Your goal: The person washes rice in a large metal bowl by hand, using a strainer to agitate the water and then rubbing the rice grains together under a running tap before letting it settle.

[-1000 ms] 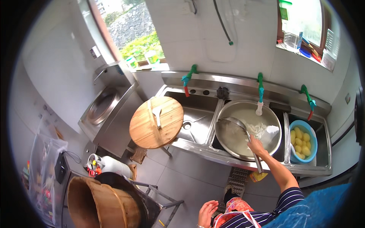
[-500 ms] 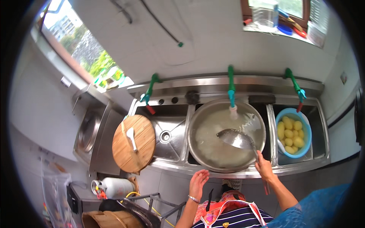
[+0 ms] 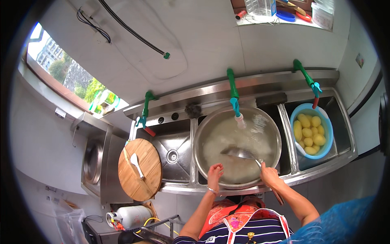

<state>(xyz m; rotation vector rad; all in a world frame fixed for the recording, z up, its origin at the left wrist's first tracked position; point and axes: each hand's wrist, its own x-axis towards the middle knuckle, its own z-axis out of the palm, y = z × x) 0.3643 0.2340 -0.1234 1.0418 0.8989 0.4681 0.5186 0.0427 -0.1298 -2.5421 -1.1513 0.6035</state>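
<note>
A wide steel basin (image 3: 198,142) of cloudy water stands in the middle sink. My right hand (image 3: 269,175) is closed round the long handle of a metal skimmer (image 3: 240,152), at the basin's near right. The skimmer's bowl is tilted and partly under the water. My left hand (image 3: 215,175) hovers over the basin's near rim, holding nothing, its fingers loosely bent and apart. Whatever lies under the murky surface cannot be made out. In the right-hand sink, a light blue tub (image 3: 331,136) holds several peeled potatoes (image 3: 310,132).
A round wooden board (image 3: 130,179) with a white spoon (image 3: 136,164) lies across the left sink (image 3: 183,162). Green taps (image 3: 232,87) line the back wall, one over the basin. A grey gas cylinder (image 3: 132,216) stands on the floor at the left. A dark scrubber (image 3: 192,110) rests behind the sinks.
The skimmer's bowl has dipped lower into the water and moved nearer to me. My left hand has come forward from outside the basin to above its near rim. The view has shifted.
</note>
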